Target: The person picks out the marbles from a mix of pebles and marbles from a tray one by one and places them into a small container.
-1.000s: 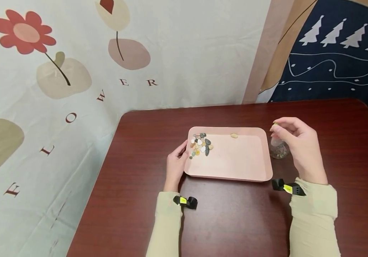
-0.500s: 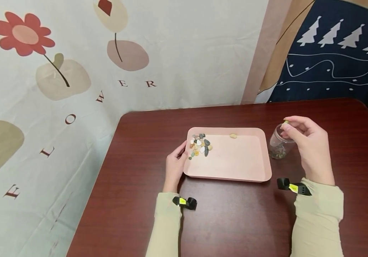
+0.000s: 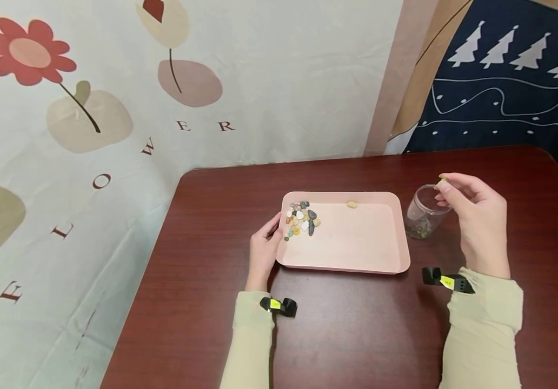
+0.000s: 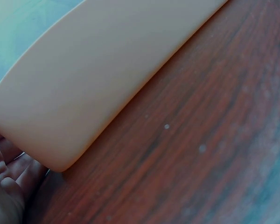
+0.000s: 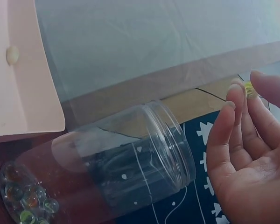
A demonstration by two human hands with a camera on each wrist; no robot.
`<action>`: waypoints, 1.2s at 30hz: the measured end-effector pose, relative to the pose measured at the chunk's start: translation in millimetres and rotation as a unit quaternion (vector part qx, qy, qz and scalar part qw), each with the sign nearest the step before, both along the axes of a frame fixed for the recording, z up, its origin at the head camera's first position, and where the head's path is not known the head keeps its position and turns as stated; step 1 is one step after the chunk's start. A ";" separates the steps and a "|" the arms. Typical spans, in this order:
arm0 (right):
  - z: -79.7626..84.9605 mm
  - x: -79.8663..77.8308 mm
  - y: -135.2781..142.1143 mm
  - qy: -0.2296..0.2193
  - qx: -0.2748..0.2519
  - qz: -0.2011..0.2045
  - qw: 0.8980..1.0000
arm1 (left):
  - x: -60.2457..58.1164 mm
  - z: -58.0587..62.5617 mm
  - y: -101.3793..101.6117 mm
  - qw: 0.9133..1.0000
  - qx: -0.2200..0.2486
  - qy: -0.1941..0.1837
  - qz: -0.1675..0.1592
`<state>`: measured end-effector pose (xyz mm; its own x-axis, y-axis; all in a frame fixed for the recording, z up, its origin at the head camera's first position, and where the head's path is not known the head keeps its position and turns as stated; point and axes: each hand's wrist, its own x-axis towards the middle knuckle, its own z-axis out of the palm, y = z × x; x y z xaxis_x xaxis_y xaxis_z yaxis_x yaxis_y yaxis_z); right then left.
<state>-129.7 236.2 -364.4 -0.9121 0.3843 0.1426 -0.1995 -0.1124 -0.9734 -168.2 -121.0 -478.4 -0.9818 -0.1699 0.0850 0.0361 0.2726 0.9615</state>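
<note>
My right hand (image 3: 478, 216) pinches a small yellow-green glass marble (image 5: 250, 90) between thumb and fingertips, just above the mouth of a clear jar (image 3: 427, 209). Several glass marbles (image 5: 30, 198), some amber and some green, lie at the jar's bottom, and its threaded rim has no lid on it. At the left end of a pink tray (image 3: 352, 243), my left hand (image 3: 263, 253) holds the edge, its fingers along the outer wall. Inside the tray, a cluster of mixed pebbles (image 3: 303, 219) lies at the left; one pale yellow pebble (image 3: 352, 204) sits apart near the far wall.
The dark red wooden table (image 3: 357, 335) carries the tray and jar, with the jar standing close to the tray's right end. A flower-print cloth (image 3: 284, 75) hangs behind the table, and a navy cloth with white trees (image 3: 503, 102) hangs at the right.
My right hand has moved to the right with the marble, uncovering the jar's mouth. The left hand stays at the tray, and the pebbles have not moved.
</note>
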 end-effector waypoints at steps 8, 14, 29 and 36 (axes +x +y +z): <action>-3.0 -1.3 5.5 0.022 -0.033 -0.017 0.999 | -0.1 0.3 -0.4 1.000 0.002 -0.002 -0.003; -4.6 -1.0 10.7 0.014 -0.052 -0.030 0.998 | 0.1 -0.4 -0.1 1.000 -0.001 -0.001 -0.005; -7.8 0.7 14.2 -0.023 0.009 -0.051 0.998 | 1.0 -0.9 -2.3 1.000 0.005 0.004 -0.011; -11.5 -0.5 16.7 -0.043 0.038 -0.060 0.997 | 1.1 -1.4 -2.0 1.000 0.000 -0.001 -0.009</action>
